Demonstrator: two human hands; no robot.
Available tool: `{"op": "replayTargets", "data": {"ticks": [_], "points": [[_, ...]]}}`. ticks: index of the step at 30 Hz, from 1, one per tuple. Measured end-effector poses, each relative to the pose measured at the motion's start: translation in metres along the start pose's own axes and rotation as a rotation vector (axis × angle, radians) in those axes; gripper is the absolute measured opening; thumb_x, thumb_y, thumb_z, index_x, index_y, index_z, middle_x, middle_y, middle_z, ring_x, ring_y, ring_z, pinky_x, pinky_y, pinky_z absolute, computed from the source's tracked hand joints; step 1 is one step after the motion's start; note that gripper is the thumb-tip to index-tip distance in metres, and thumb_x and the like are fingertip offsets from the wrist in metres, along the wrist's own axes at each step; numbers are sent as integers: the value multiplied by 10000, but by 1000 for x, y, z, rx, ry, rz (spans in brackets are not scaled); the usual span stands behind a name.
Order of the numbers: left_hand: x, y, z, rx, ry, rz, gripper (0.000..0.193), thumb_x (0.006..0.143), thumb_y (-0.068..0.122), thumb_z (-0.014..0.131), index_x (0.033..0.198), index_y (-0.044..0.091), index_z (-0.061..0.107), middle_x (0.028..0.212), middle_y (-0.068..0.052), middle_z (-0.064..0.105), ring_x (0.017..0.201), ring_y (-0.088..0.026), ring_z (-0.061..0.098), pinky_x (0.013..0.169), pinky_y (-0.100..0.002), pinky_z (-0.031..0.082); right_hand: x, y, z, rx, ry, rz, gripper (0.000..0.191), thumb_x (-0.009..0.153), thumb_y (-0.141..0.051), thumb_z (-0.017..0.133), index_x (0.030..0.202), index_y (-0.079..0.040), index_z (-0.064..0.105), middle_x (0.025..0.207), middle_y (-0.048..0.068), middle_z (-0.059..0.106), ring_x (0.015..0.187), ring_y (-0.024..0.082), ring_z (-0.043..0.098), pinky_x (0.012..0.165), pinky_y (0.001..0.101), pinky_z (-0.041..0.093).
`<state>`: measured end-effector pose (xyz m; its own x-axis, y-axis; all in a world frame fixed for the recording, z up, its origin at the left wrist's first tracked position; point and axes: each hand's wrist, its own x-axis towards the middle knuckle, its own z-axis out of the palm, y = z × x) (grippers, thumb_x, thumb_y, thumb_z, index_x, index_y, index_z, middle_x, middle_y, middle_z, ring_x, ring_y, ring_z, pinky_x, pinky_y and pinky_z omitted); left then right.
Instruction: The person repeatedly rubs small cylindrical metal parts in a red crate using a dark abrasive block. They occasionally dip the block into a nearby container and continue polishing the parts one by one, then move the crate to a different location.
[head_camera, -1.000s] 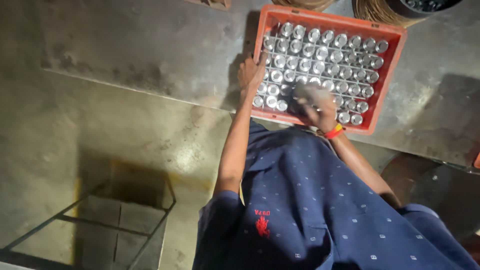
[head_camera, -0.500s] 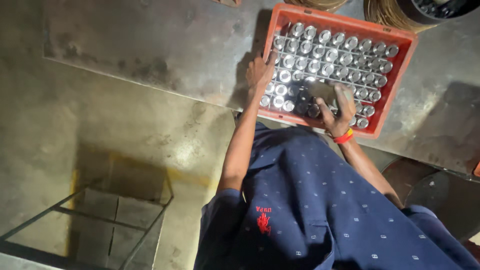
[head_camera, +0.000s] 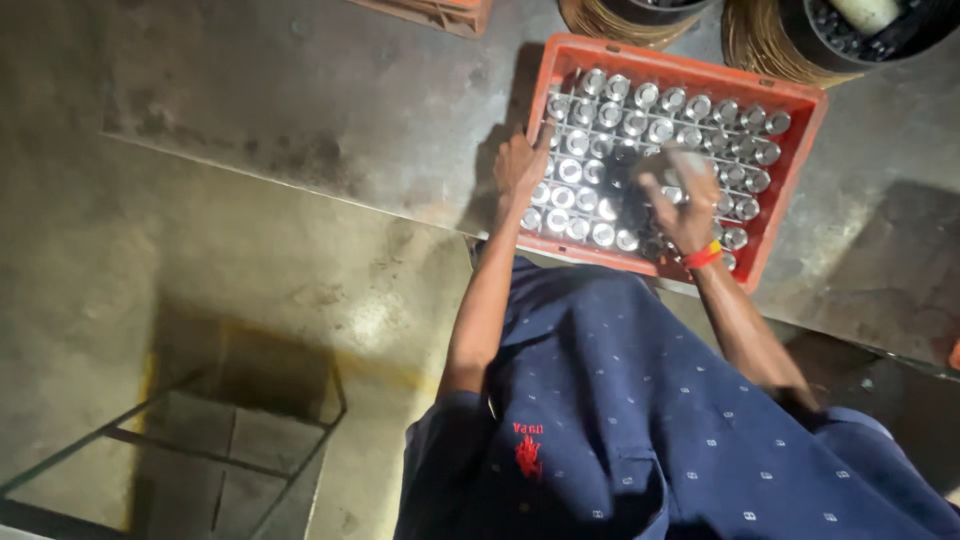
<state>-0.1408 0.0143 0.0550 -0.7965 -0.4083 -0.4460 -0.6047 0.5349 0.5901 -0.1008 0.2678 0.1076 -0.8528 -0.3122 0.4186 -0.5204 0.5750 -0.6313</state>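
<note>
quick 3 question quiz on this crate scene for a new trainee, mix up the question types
1. True or false: the red crate is filled with rows of shiny metal cylinders.
2. Which hand wears the red wristband? A) left B) right C) neither
3. Fill in: the left hand rests on the crate's ____ edge as seen in the picture.

Key
1. True.
2. B: the band sits on the right hand, which is over the cylinders; what its grip holds is blurred.
3. Left.
</note>
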Motion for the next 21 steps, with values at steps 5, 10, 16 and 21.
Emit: {"op": "replayTargets", "data": {"ticks": [5,10,16,21], "points": [[1,0,2,4,48,28,872,875,749,490,1353,29,597,1160,-326,679,1113,-502,648,970,-570,506,-20,2,-21,-72,-113,31,463,931,-59,800,1365,24,662,1186,244,661,1086,379,633,954,448,510],[-1,-4,2,-37,39,25,864,893,737,485,1370,24,589,1150,-335,684,1122,-510,644,989,-562,504,0,15,-5,-26,194,-92,495,976,-53,813,1396,61,578,1226,221,677,1117,353,653,973,445,515],[-2,-4,3,-50,46,45,851,910,719,481,1415,38,553,1142,-351,673,1105,-514,650,966,-562,509,36,36,8,23,-17,-68,423,1000,-78,841,1370,9,658,1179,160,712,1102,272,691,986,410,556],[-7,-4,5,-57,19,5,801,926,687,480,1445,80,535,1183,-315,689,1121,-506,655,977,-574,511,15,41,-16,-43,151,-25,498,963,-52,827,1402,58,618,1161,200,672,1024,314,652,885,406,534]]}}
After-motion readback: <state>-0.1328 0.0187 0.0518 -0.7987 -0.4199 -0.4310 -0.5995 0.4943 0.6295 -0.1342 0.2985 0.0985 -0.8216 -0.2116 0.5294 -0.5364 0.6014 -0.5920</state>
